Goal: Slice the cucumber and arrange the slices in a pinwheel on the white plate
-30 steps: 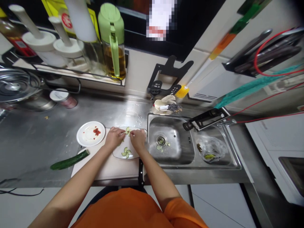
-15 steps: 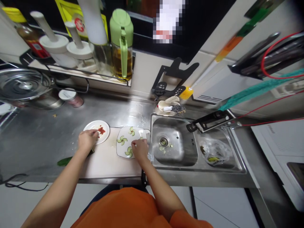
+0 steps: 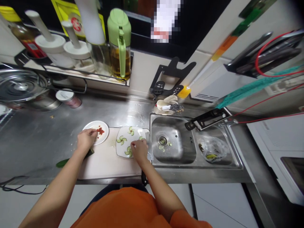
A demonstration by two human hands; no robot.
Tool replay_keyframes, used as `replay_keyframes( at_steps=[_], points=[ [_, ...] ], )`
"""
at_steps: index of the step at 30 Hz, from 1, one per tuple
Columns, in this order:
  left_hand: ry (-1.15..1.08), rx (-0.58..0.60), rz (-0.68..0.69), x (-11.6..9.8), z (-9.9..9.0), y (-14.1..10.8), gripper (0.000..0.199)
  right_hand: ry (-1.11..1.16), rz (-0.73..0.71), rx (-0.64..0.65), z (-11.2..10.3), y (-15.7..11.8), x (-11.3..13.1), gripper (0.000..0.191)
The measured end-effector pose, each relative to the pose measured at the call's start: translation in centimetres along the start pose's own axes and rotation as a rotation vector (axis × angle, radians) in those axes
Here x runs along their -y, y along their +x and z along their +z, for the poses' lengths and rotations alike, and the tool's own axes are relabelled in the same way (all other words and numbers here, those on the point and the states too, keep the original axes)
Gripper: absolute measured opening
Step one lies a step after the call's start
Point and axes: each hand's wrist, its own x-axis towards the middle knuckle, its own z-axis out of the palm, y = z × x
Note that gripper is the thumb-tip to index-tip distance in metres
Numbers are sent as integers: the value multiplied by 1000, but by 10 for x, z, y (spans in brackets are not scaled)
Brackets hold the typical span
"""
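Observation:
My left hand (image 3: 85, 142) is closed in a pinch over the left side of a small white plate (image 3: 106, 126) holding chopped red bits (image 3: 101, 130); whatever is between its fingertips is too small to make out. Over the right part of a larger squarish white plate (image 3: 122, 149) is my right hand (image 3: 140, 150), its fingers drawn together in a pinch, contents hidden. Thin green cucumber slices (image 3: 121, 140) lie on that plate in pinwheel shapes, one partly covered by the right hand. Under my left forearm a piece of cucumber (image 3: 62, 163) shows.
Both plates rest at least partly on a pale cutting board (image 3: 106, 167). A black knife handle (image 3: 143, 178) sticks out at its front right corner. Right of it is a steel sink (image 3: 174, 158) with slices by the drain. A lidded pot (image 3: 22, 87) and a small jar (image 3: 68, 97) stand back left.
The whole view has shifted slightly to the left. Both hands keep nearly the same pose over their plates, and the cucumber pinwheels look the same.

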Motion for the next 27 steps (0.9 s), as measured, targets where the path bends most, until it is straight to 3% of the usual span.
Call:
replay_keyframes(
  at_steps=[6, 10, 12, 17, 20, 23, 27],
  points=[
    [40, -37, -36, 3, -13, -9, 28, 37, 20, -1, -2, -4, -3, 18],
    [-26, -54, -4, -13, -11, -23, 32, 51, 44, -32, -6, -11, -10, 16],
    [-103, -36, 87, -30, -2, -35, 30, 56, 69, -52, -8, -15, -16, 16],
    [-277, 175, 435, -85, 37, -69, 22, 65, 118, -120, -12, -22, -30, 16],
    [-280, 255, 568, -113, 60, -84, 17, 90, 112, -147, -14, -23, -37, 15],
    [-268, 303, 601, -130, 76, -92, 16, 100, 99, -153, -14, -21, -43, 16],
    [-257, 303, 519, -142, 87, -96, 17, 114, 112, -161, -11, -16, -48, 18]
  ],
)
